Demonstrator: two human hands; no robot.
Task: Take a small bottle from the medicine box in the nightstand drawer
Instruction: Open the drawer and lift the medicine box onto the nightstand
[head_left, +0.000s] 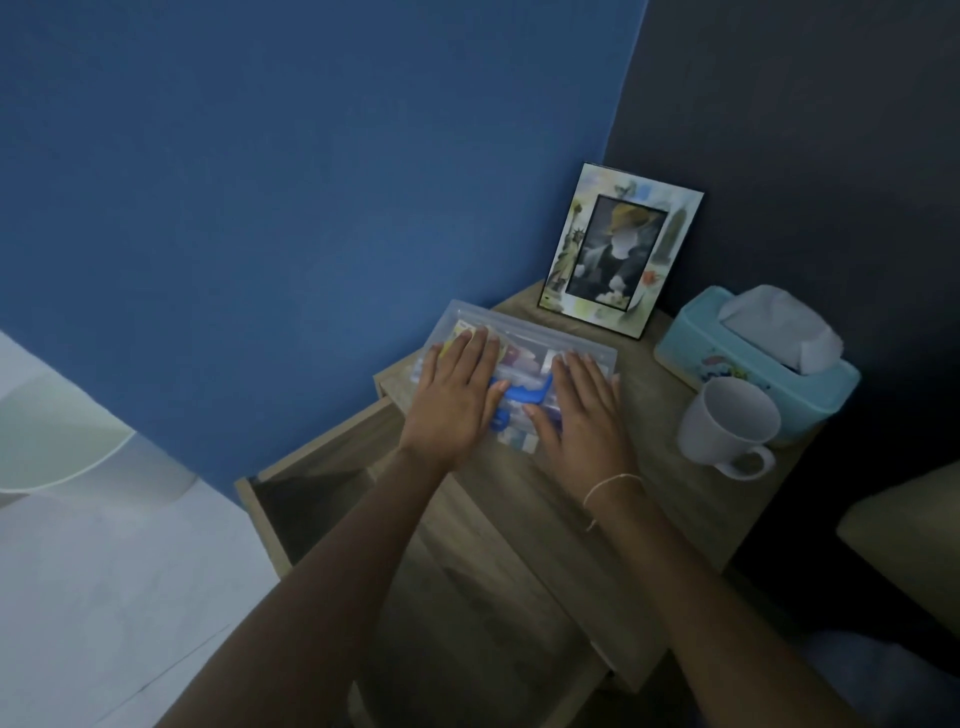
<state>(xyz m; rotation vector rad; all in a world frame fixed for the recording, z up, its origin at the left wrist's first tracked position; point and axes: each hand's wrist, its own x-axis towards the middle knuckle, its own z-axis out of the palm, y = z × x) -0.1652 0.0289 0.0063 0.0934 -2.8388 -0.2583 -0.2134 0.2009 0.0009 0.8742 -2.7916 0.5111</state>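
My left hand (454, 397) lies flat, palm down and fingers spread, on the lid of the clear plastic medicine box (524, 353). My right hand (584, 410) lies the same way just beside it, also open and gripping nothing. Between my two hands I see the blue handle (522, 395) of the box lid, running from one thumb side to the other. Through the lid, past my fingertips, small coloured packets show, blurred; I cannot tell a small bottle among them.

The box rests on the wooden top of the nightstand (524, 499), at its far left corner as I reach out. Below my left forearm the nightstand drawer (301, 499) stands pulled out, its inside dark and seemingly bare where I can see it. A thin pale string bracelet (610, 483) circles my right wrist.

Beyond my right hand, leaning against the dark wall, stands a picture frame (621, 249) with a pale decorated border. To the right of my right hand sits a white mug (727, 415), upright, its handle turned toward me. Just behind the mug, touching it or nearly so, is a light blue tissue box (696, 343) with a white tissue (779, 322) pushed up out of its top. The wall beyond my left hand is blue (291, 197), and pale floor (104, 571) shows to the left of my left arm.
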